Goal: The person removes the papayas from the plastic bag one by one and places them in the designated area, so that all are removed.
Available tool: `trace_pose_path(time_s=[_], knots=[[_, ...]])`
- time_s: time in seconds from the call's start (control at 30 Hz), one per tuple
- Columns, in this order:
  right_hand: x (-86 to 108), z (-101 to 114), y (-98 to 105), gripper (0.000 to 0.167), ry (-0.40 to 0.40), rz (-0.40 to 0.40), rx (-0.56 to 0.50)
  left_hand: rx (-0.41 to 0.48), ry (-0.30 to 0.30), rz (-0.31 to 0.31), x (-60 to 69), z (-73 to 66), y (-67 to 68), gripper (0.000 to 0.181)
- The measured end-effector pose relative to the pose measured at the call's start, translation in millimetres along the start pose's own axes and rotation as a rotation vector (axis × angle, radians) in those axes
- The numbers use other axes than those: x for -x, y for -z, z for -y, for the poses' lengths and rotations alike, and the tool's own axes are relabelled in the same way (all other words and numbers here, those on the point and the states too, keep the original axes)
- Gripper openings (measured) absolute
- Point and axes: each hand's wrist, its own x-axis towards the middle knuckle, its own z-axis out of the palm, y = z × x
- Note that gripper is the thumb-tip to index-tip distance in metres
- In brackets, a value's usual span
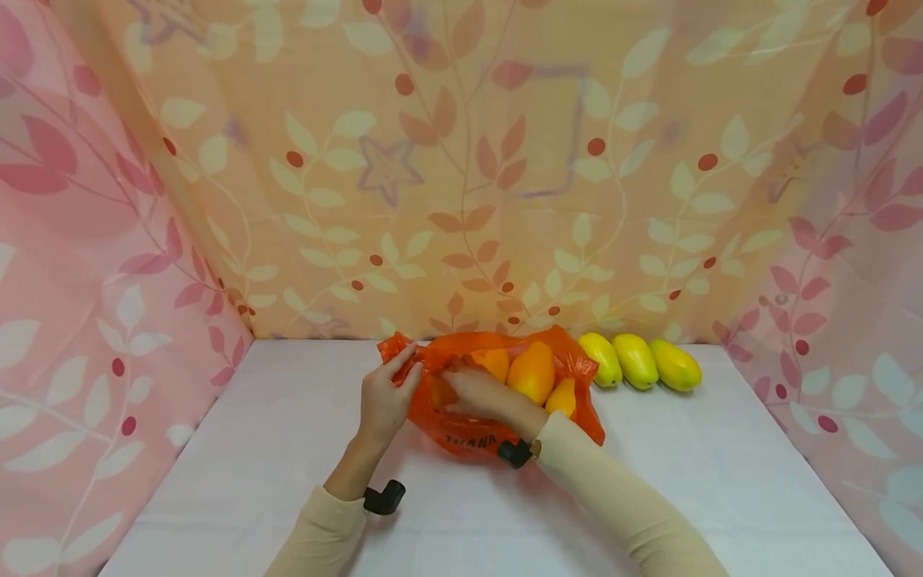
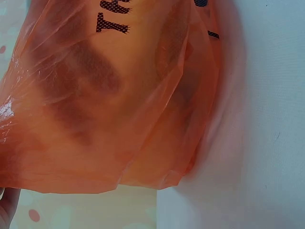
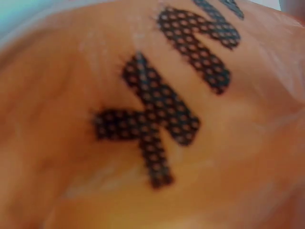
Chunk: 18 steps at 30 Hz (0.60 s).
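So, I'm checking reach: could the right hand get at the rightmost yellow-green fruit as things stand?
Probably, but not straight away: the right hand is inside the orange bag and would need to come out first; the rightmost yellow-green fruit lies uncovered on the table.

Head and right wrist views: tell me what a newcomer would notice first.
Probably the orange plastic bag, low in the middle of the head view, with yellow-orange fruit and the right hand inside it. Right of it, three yellow-green fruits stand out in a row. Bold black letters fill the middle of the right wrist view.
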Motion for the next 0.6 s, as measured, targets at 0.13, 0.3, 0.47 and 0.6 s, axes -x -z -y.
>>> trace_pose_path(time_s=[0.13, 0.3, 0.47, 0.6], knots=[[2.2, 1.0, 1.3, 0.073, 0.012, 0.012, 0.019, -0.011, 0.000, -0.005, -0.2, -0.6, 0.1, 0.034], [-2.6, 2.1, -2.3, 0.074, 0.029, 0.028, 0.022, -0.023, -0.007, -0.014, 0.4, -0.3, 1.3, 0.034], [-7.9, 4.0, -4.9, 0.063, -0.004, 0.012, 0.038, -0.014, 0.000, -0.014, 1.3, -0.2, 1.3, 0.034], [-11.3, 5.2, -5.8, 0.057, -0.061, 0.011, 0.008, -0.011, -0.002, -0.011, 0.8, -0.3, 1.4, 0.034]])
